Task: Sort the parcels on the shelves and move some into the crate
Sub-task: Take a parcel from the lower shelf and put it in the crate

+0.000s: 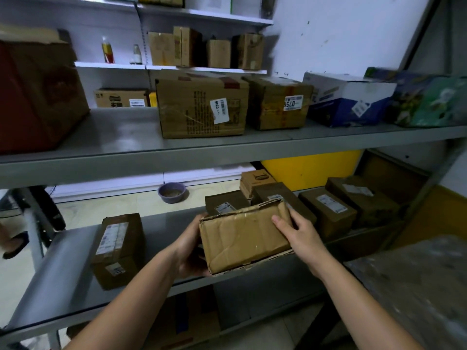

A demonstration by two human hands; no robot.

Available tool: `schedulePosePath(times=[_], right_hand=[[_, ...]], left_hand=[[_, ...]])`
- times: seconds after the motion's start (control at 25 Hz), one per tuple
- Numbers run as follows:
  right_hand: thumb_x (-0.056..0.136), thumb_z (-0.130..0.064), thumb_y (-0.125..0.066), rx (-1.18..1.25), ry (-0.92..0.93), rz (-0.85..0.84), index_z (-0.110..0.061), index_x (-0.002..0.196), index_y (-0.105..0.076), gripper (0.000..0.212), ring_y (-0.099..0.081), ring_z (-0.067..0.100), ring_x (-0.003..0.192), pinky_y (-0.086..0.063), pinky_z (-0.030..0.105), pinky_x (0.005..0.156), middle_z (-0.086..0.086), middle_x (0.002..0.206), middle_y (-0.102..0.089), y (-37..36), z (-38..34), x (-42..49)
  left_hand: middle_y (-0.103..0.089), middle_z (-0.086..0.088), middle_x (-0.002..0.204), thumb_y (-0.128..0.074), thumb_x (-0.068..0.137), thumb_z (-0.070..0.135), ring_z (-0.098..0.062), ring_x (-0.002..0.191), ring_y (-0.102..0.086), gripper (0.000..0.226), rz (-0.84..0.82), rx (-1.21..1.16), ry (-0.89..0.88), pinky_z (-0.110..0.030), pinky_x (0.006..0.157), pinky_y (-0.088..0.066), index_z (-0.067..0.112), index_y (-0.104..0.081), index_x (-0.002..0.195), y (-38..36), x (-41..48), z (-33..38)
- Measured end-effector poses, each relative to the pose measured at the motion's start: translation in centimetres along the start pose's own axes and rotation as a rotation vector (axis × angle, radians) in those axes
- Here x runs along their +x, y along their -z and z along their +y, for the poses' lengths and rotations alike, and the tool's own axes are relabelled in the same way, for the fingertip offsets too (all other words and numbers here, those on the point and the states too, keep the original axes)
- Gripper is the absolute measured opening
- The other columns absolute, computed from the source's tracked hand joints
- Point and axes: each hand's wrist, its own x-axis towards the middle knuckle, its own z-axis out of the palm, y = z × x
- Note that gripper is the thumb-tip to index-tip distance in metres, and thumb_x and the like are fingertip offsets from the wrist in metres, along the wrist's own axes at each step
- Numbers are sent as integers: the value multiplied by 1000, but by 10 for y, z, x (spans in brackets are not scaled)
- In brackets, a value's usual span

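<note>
Head view: the left grip [190, 248] cups the crumpled brown parcel [245, 236] at its left end and the right grip [300, 238] clasps its right end, over the lower shelf's [63, 269] front edge. Its long axis runs left to right, right end slightly farther. Labelled boxes [328, 210] stand behind; cartons [202, 107] line the upper shelf [113, 137] before a white wall [341, 34]

One head-worn wide-angle view looks forward and down, close at the metal shelves [113, 132].
</note>
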Motion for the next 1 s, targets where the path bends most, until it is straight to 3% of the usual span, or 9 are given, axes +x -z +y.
schedulePosePath(times=[0.12,0.28,0.44,0.56,0.8,1.0], right_hand=[[95,-60,-41,66,-17,7,-33,135,-57,51,-58,7,111,-47,25,89,-10,118,-65,13,2,-8],[103,-57,-27,199,-84,126,-36,103,-72,50,-64,6,104,-47,26,83,-13,99,-75,32,7,-10],[97,-70,-34,240,-160,168,-31,115,-73,59,-64,18,116,-44,47,110,-2,115,-75,55,16,-15],[100,-64,-30,266,-172,233,-26,119,-72,60,-65,21,116,-44,50,110,1,116,-75,76,10,-31],[93,-73,-37,430,-266,458,-25,111,-78,65,-72,29,106,-50,49,103,9,108,-77,112,-4,-74],[97,-69,-35,448,-288,655,-26,104,-78,61,-74,24,95,-56,41,92,6,100,-79,132,-15,-121]], left_hand=[[-60,-29,132,-65,62,84,-44,113,-59,102,-35,-24,-21,-48,90,-53,7,-64,129,-10,1,3],[-65,-28,125,-59,73,81,-45,116,-61,88,-22,25,-60,-56,100,-51,9,-69,124,-27,3,12],[-62,-27,133,-68,59,86,-47,127,-55,103,-53,103,-65,-58,108,-42,8,-68,126,-59,1,39],[-64,-25,130,-67,51,92,-45,122,-60,109,-103,182,-63,-54,101,-50,11,-69,125,-88,4,55],[-73,-21,115,-50,87,75,-37,107,-67,74,-270,253,-98,-42,86,-54,12,-73,117,-154,7,62],[-74,-19,114,-43,90,75,-36,105,-68,72,-380,353,-86,-42,83,-53,15,-74,113,-209,7,61]])
